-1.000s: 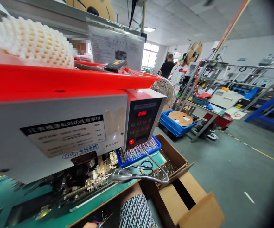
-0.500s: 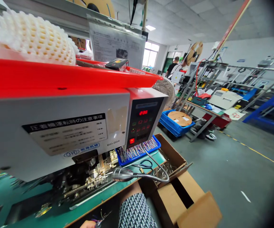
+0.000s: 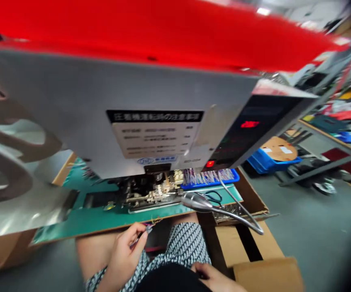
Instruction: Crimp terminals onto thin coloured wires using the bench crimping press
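My left hand (image 3: 128,249) is above my lap, just in front of the green bench top's edge. Its thumb and fingers are closed on a small bunch of thin wires (image 3: 152,225), with purple and pale strands sticking out to the right. Low in the view, my right hand (image 3: 214,278) rests near my waist with its fingers curled; whatever it may hold is hidden. Beyond the left hand stands a grey crimping machine (image 3: 160,89) with a labelled front and lit red digits. Its metal crimping die area (image 3: 160,192) sits over the green bench top (image 3: 102,225).
A flexible metal lamp (image 3: 198,201) reaches across the bench front. Behind it lie dark-handled scissors (image 3: 213,197) and a blue tray (image 3: 236,177) of cut wires. Open cardboard boxes (image 3: 268,278) stand at the right. A red tray (image 3: 151,32) overhangs the machine; a metal reel (image 3: 7,221) is at left.
The view has swung down and left, so the lap and both hands now show. My left hand, earlier just at the bottom edge, is seen whole, still holding the wires.
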`<control>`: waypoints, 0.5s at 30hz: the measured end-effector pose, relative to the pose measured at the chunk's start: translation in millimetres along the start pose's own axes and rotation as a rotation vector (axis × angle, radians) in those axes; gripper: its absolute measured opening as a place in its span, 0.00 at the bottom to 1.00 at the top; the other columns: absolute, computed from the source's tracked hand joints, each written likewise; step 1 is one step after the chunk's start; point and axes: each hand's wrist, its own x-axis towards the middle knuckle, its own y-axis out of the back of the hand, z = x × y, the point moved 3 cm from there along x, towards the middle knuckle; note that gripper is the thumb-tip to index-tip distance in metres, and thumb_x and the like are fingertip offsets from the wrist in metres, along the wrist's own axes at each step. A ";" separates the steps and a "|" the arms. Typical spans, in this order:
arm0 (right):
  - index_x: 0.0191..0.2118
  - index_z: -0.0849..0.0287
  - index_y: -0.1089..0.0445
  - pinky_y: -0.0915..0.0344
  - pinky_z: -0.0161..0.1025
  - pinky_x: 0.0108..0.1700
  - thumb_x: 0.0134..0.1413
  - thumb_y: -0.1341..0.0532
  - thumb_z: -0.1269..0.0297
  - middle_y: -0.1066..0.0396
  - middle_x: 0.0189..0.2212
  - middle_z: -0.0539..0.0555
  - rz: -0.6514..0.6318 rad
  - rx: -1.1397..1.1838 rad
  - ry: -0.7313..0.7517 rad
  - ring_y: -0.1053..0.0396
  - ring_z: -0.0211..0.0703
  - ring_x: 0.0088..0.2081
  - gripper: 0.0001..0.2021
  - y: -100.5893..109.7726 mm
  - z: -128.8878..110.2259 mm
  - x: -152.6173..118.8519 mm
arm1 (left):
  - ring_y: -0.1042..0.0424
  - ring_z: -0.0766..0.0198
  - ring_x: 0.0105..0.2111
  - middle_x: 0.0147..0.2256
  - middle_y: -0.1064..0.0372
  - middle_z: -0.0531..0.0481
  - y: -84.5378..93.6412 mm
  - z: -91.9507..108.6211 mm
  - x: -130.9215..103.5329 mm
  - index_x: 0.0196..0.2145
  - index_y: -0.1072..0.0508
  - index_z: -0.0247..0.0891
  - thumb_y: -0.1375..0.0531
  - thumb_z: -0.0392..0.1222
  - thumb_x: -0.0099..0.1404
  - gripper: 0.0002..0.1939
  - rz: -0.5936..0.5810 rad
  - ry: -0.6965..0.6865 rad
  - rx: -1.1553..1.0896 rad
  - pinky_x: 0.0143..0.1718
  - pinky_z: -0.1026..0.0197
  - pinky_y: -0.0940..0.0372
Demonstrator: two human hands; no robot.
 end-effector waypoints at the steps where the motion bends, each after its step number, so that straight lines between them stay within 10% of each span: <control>1: 0.26 0.55 0.29 0.33 0.40 0.38 0.45 0.30 0.45 0.34 0.23 0.48 -0.014 -0.018 -0.048 0.32 0.45 0.31 0.18 -0.4 7.7 6.6 | 0.26 0.65 0.29 0.31 0.25 0.48 1.6 6.7 0.4 0.37 0.22 0.35 0.39 0.53 0.75 0.17 0.033 -0.014 0.003 0.34 0.67 0.29; 9: 0.37 0.56 0.23 0.32 0.44 0.50 0.51 0.32 0.39 0.25 0.37 0.54 -0.069 0.058 0.044 0.29 0.52 0.41 0.22 0.5 16.4 12.1 | 0.36 0.69 0.24 0.25 0.34 0.54 8.8 47.5 9.8 0.35 0.25 0.35 0.41 0.44 0.76 0.13 0.149 -0.051 0.065 0.26 0.69 0.40; 15: 0.25 0.56 0.29 0.32 0.44 0.43 0.43 0.31 0.33 0.35 0.24 0.50 -0.139 0.042 -0.121 0.34 0.47 0.32 0.28 0.1 21.2 17.1 | 0.39 0.69 0.23 0.23 0.38 0.56 7.2 58.3 16.2 0.33 0.25 0.36 0.41 0.43 0.75 0.13 0.130 -0.049 0.094 0.26 0.67 0.43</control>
